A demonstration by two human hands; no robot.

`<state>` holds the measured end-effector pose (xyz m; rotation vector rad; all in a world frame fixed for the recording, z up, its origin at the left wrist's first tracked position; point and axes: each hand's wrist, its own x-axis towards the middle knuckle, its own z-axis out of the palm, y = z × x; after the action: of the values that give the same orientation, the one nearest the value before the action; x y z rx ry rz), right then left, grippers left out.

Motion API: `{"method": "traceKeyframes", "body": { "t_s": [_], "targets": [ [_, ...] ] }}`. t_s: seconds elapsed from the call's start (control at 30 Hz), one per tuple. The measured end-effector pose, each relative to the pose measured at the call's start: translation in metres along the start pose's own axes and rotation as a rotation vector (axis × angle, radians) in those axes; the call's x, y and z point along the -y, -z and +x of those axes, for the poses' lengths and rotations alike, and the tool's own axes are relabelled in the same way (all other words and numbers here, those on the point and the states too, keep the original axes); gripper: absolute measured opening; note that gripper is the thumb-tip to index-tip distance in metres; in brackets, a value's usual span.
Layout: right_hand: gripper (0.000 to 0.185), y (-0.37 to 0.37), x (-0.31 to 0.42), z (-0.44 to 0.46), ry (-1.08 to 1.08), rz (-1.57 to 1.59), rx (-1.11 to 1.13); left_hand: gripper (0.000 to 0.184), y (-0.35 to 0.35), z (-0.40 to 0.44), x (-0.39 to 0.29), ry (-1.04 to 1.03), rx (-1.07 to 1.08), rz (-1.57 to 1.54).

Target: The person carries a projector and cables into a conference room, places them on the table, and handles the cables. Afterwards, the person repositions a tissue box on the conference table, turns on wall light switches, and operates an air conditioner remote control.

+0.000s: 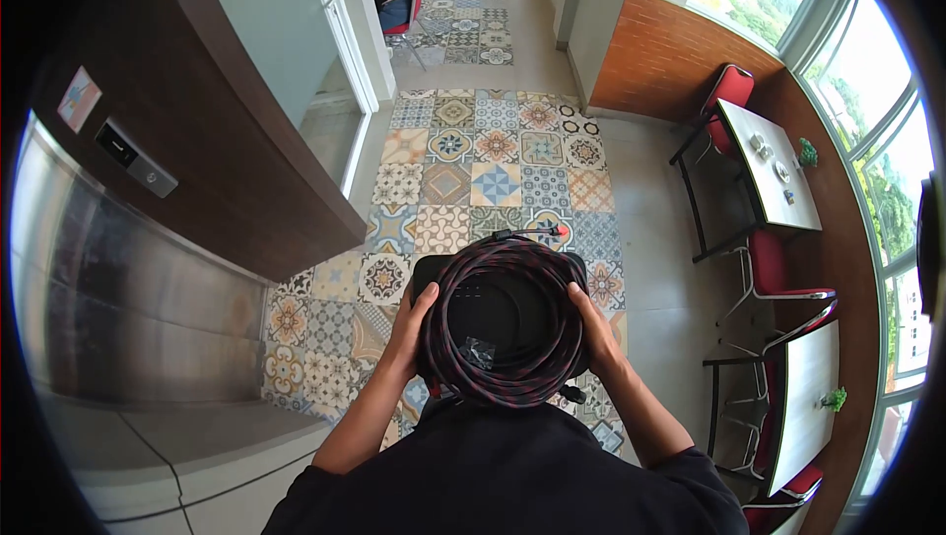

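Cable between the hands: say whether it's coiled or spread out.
Coiled: the cable lies in round, stacked loops between the left hand and right hand, one red-tipped end sticking out.

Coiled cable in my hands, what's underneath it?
A black object shows through the loop of the cable, with a small clear packet inside the loop. Whatever lies directly beneath the coils is covered.
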<state>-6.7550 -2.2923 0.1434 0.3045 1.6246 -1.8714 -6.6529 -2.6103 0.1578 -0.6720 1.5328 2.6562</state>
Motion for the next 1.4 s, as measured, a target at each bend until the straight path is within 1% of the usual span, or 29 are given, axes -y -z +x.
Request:
{"method": "traceKeyframes", "body": {
  "t_s": [0.07, 0.17, 0.27, 0.37, 0.47, 0.6, 0.7, 0.8, 0.9, 1.0, 1.1, 1.2, 1.3, 1.4],
  "targets": [
    [0.089, -0.015, 0.027, 0.047, 0.015, 0.007, 0.016, 0.081, 0.007, 0.058, -0.021, -0.037, 0.021, 0.071],
    [0.097, -0.028, 0.061, 0.112, 0.028, 0.036, -0.012, 0.083, 0.003, 0.134, -0.067, 0.012, 0.072, 0.104],
    [0.091, -0.045, 0.106, 0.161, 0.087, 0.053, -0.001, 0.085, -0.009, 0.193, -0.116, 0.024, 0.046, 0.147],
    [0.087, -0.068, 0.145, 0.208, 0.022, 0.141, -0.059, 0.087, -0.004, 0.257, -0.149, 0.054, 0.008, 0.121],
    [0.086, -0.085, 0.188, 0.261, 0.037, 0.191, -0.017, 0.089, -0.003, 0.326, -0.178, 0.026, 0.059, 0.122],
    [0.084, -0.108, 0.247, 0.333, 0.018, 0.149, -0.097, 0.089, -0.007, 0.412, -0.214, 0.053, 0.049, 0.101],
    [0.084, -0.103, 0.277, 0.415, 0.022, 0.149, -0.038, 0.089, -0.01, 0.491, -0.23, 0.021, 0.014, 0.111],
    [0.085, -0.1, 0.315, 0.492, 0.016, 0.132, -0.062, 0.088, -0.022, 0.564, -0.25, -0.003, -0.001, 0.112],
    [0.087, -0.099, 0.365, 0.559, 0.02, 0.14, 0.049, 0.089, -0.031, 0.636, -0.275, 0.046, -0.011, 0.089],
    [0.088, -0.105, 0.424, 0.605, 0.001, 0.089, -0.021, 0.089, -0.048, 0.697, -0.298, -0.013, -0.021, 0.08],
    [0.089, -0.085, 0.448, 0.675, 0.036, 0.12, 0.058, 0.087, -0.063, 0.758, -0.316, -0.018, -0.02, 0.054],
    [0.089, -0.081, 0.483, 0.733, 0.027, 0.108, 0.029, 0.085, -0.076, 0.821, -0.334, -0.019, -0.02, 0.05],
    [0.088, -0.08, 0.527, 0.781, 0.004, 0.116, 0.052, 0.084, -0.086, 0.886, -0.351, 0.03, -0.01, 0.048],
    [0.088, -0.071, 0.562, 0.857, 0.001, 0.108, 0.067, 0.083, -0.095, 0.963, -0.359, 0.01, -0.02, 0.029]
  ]
}}
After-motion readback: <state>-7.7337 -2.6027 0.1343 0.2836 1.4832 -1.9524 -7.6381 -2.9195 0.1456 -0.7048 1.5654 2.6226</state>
